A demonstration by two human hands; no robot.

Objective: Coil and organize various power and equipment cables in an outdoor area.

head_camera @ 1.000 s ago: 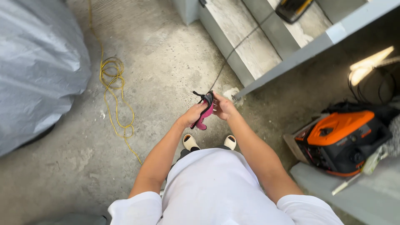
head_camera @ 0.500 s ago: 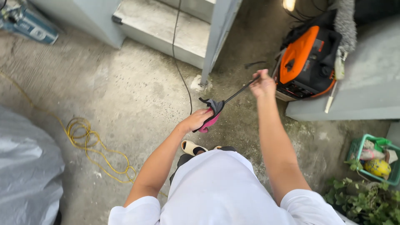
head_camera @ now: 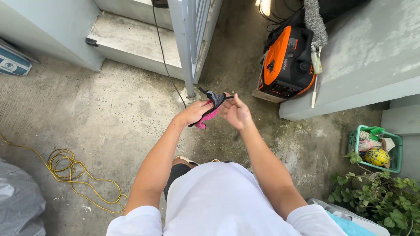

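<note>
The person stands on a bare concrete floor, both hands raised in front of the chest. The left hand is clamped around a small pink and grey gadget, whose pink end pokes out below the fingers while the grey part sits on top. The right hand is just beside it, fingers loosely spread and palm turned up, with a thin black strap from the gadget running across to its fingertips; I cannot tell whether it is pinching that strap or only touching it. Just beyond the hands a grey gate post stands by a concrete step, with a black cable trailing down past it. An orange and black generator sits to the right against a grey ledge. A yellow cord lies coiled on the floor to the left, and a green basket sits by leafy plants.
</note>
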